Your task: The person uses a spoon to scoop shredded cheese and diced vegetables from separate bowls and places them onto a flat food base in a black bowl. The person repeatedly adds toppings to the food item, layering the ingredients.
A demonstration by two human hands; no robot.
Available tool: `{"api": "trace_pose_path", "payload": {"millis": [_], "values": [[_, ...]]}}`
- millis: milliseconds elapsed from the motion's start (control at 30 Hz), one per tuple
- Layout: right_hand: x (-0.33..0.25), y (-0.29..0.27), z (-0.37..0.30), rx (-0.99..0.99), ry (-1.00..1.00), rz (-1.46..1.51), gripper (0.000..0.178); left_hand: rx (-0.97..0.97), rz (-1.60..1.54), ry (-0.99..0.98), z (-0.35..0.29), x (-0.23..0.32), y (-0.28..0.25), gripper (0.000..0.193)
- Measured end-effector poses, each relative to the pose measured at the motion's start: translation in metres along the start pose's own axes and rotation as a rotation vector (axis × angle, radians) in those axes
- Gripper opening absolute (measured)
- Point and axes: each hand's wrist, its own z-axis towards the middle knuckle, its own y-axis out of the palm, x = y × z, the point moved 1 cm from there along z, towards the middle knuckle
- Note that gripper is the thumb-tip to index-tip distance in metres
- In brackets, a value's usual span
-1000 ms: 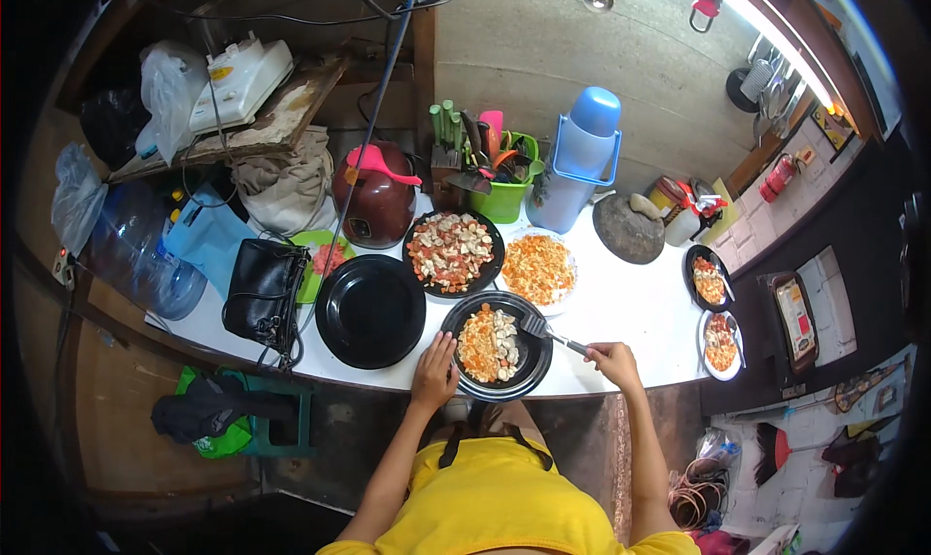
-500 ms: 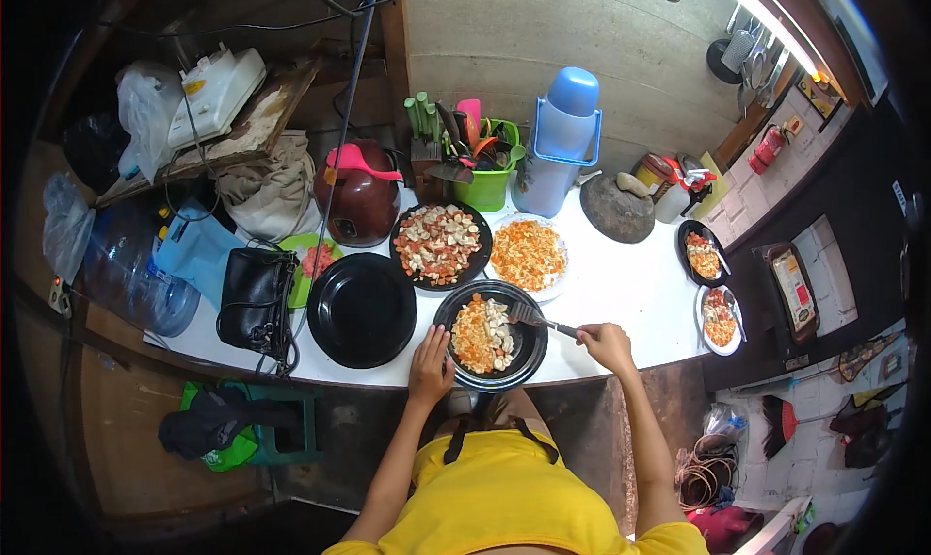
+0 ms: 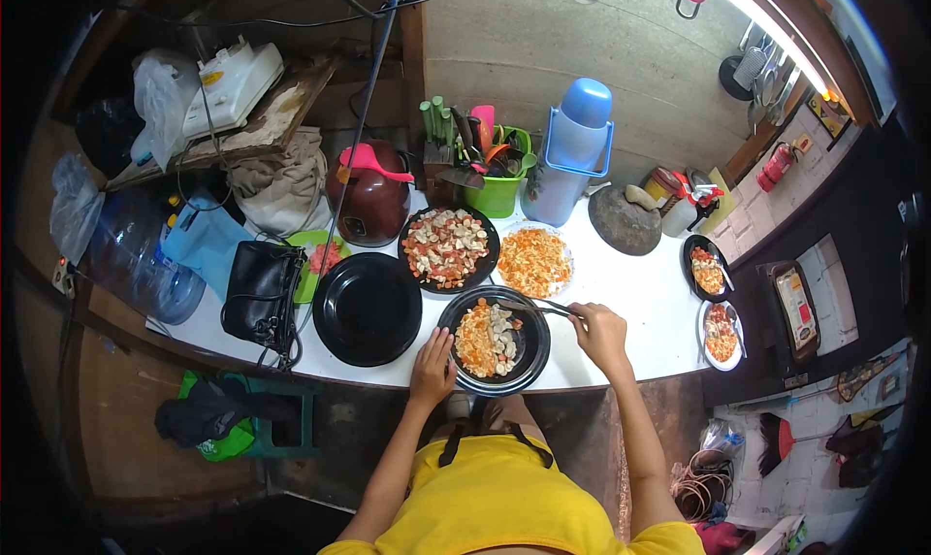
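Note:
My right hand [image 3: 597, 331] grips the dark handle of a slotted spatula [image 3: 522, 307]. The spatula's head sits edge-on over the far side of a deep black plate [image 3: 536, 362] near the table's front edge. In that plate, an orange-and-white rice-like mix [image 3: 472, 340] fills the left, with pale chopped pieces [image 3: 502, 343] to its right and a few orange bits among them. My left hand [image 3: 433, 366] holds the plate's left rim, fingers along the edge; its thumb is partly hidden.
Behind stand a black plate of chopped red and pale pieces [image 3: 446, 248] and a white plate of orange-white food [image 3: 534, 261]. Left are a black plate [image 3: 367, 310] and black handbag [image 3: 260, 298]. Farther back are a utensil basket [image 3: 495, 198], blue flask [image 3: 572, 157] and stone mortar [image 3: 624, 220].
The spatula has turned from showing its slotted face to edge-on, and my right hand has shifted slightly up and left over the plate. A few orange bits now show at the pale pieces' right side.

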Motion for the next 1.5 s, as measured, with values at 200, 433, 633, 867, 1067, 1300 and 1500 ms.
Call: {"api": "trace_pose_path", "payload": {"millis": [200,433,633,867,1067,1300,1500], "values": [[-0.017,0.031,0.021,0.101,-0.235,-0.164,0.015,0.011,-0.005,0.001,0.001,0.002,-0.001,0.049],[-0.032,0.04,0.026,0.104,-0.341,-0.248,0.021,0.021,-0.007,0.005,0.0,0.001,0.0,0.05],[-0.037,0.043,0.019,0.122,-0.369,-0.242,0.022,0.012,0.002,-0.004,0.001,0.002,-0.001,0.05],[-0.039,0.045,0.015,0.099,-0.347,-0.207,0.024,-0.001,-0.002,-0.006,0.001,0.002,-0.002,0.051],[-0.039,0.047,0.014,0.124,-0.325,-0.22,0.02,0.0,-0.005,-0.007,0.001,0.001,-0.001,0.051],[-0.034,0.042,0.014,0.139,-0.289,-0.258,0.023,0.013,-0.004,0.0,0.0,0.001,0.0,0.05],[-0.02,0.035,0.005,0.126,-0.258,-0.255,0.019,0.007,-0.004,-0.002,0.001,0.003,-0.002,0.05]]}}
